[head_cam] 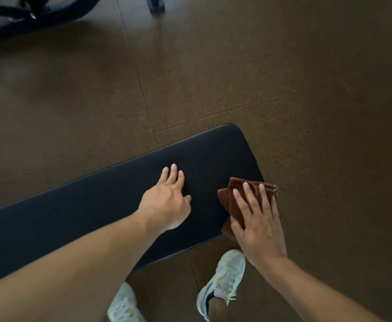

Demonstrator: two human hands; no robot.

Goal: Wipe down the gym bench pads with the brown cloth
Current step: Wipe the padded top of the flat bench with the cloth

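A black padded gym bench pad was seen from above, running from the lower left toward its rounded end at the right, over a brown speckled floor. The left hand was laid flat on the pad near that end, its fingers straight and slightly spread, nothing held in it. The right hand was pressed down on a folded brown cloth, its fingers straight and fanned over the fabric. The cloth was placed at the near right corner of the pad, partly hanging past the edge. Two white sneakers were visible on the floor beneath the bench. Dark equipment, blurred, was seen at the upper left.

No wet streaks or dust could be made out on the pad, so how much had been wiped could not be told. Judging by the cloth at the very end, the wiping was taken to be either at its start or at the finish of a pass; the long stretch of pad to the left was possibly left to be covered, and any other pads were out of view
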